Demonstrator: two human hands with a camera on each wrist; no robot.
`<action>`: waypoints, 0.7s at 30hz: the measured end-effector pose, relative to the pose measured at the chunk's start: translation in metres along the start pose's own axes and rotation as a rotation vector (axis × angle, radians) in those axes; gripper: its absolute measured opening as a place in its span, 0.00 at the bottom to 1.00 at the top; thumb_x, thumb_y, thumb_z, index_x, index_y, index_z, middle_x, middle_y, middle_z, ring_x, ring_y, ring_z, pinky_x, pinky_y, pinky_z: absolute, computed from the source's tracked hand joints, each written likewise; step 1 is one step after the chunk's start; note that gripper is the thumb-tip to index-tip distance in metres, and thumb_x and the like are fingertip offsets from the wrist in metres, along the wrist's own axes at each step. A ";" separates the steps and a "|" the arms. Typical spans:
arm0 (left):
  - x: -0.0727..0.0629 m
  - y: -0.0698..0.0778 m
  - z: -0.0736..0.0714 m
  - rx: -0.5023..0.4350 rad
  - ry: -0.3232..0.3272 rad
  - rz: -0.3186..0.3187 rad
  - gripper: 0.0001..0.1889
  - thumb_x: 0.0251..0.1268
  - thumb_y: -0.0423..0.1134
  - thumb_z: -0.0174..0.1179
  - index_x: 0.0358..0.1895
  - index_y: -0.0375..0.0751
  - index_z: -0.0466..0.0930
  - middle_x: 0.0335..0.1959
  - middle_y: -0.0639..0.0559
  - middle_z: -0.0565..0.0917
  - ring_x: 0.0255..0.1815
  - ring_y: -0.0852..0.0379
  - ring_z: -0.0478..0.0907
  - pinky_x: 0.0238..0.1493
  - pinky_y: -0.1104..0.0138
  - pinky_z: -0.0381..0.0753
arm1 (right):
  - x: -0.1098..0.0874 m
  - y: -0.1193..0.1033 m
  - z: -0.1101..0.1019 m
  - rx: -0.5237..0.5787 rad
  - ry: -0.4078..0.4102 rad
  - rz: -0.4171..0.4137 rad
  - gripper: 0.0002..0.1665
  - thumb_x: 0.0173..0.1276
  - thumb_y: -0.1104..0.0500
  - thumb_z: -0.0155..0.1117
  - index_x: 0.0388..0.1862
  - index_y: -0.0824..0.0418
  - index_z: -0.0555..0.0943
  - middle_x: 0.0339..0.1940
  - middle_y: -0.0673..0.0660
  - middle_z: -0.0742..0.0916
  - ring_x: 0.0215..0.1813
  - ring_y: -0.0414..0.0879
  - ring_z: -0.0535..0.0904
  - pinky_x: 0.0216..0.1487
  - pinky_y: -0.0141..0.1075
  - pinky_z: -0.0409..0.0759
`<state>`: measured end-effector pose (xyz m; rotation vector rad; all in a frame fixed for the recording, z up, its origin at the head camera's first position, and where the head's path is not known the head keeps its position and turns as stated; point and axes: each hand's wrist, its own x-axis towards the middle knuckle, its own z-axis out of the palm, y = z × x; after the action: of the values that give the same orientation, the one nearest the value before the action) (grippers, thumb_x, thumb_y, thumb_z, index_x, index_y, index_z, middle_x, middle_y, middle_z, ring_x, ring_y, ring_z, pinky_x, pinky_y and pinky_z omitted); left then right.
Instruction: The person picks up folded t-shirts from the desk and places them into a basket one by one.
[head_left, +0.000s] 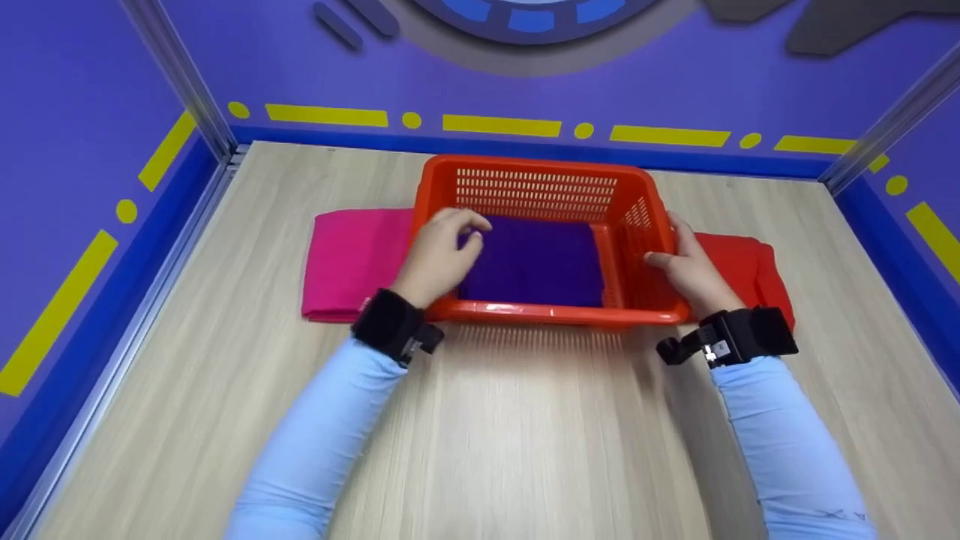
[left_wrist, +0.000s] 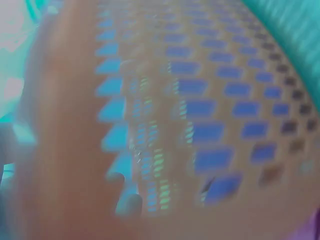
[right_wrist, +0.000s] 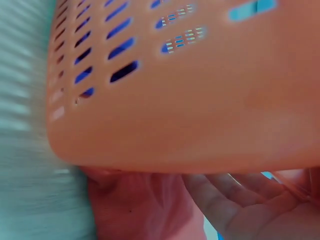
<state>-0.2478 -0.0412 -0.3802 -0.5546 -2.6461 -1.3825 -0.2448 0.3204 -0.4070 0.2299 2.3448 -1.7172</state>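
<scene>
An orange-red plastic basket [head_left: 637, 180] with slotted walls stands in the middle of the table, and a folded purple cloth [head_left: 532, 262] lies inside it. My right hand [head_left: 690, 270] grips the basket's right wall, thumb on the inner side and fingers outside. Over the left rim reaches my left hand [head_left: 444, 259], its thumb and forefinger loosely curved above the purple cloth with nothing visible between them. Whether its other fingers touch the basket is hidden. In the left wrist view the basket's slotted wall [left_wrist: 155, 100] fills most of the picture, blurred.
A folded pink cloth [head_left: 356, 262] lies left of the basket, and a folded red cloth [head_left: 742, 274] lies to its right, close to my right hand. Purple-blue panels [head_left: 510, 97] wall the wooden table [head_left: 525, 435] at the back and both sides.
</scene>
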 end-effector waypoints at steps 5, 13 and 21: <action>-0.005 -0.020 -0.038 -0.013 0.186 0.061 0.13 0.70 0.27 0.53 0.52 0.33 0.83 0.55 0.39 0.81 0.58 0.47 0.77 0.62 0.59 0.75 | -0.002 0.000 0.000 0.007 -0.002 -0.007 0.48 0.80 0.63 0.49 0.85 0.43 0.34 0.82 0.63 0.56 0.75 0.62 0.60 0.71 0.60 0.68; -0.014 -0.079 -0.058 0.232 0.140 -0.050 0.27 0.72 0.31 0.53 0.74 0.34 0.65 0.71 0.35 0.70 0.70 0.39 0.69 0.71 0.50 0.68 | -0.002 0.000 -0.006 0.034 0.006 -0.014 0.48 0.80 0.64 0.48 0.85 0.42 0.35 0.82 0.62 0.56 0.76 0.61 0.60 0.70 0.60 0.68; -0.021 -0.115 -0.053 0.382 -0.288 -0.426 0.38 0.79 0.55 0.47 0.84 0.52 0.43 0.84 0.41 0.41 0.81 0.31 0.34 0.69 0.25 0.32 | -0.001 0.003 -0.001 0.035 0.002 -0.008 0.48 0.79 0.64 0.49 0.85 0.44 0.34 0.82 0.62 0.56 0.75 0.61 0.61 0.70 0.58 0.69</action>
<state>-0.2747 -0.1498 -0.4433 -0.1560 -3.2936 -0.8715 -0.2430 0.3218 -0.4092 0.2282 2.3216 -1.7639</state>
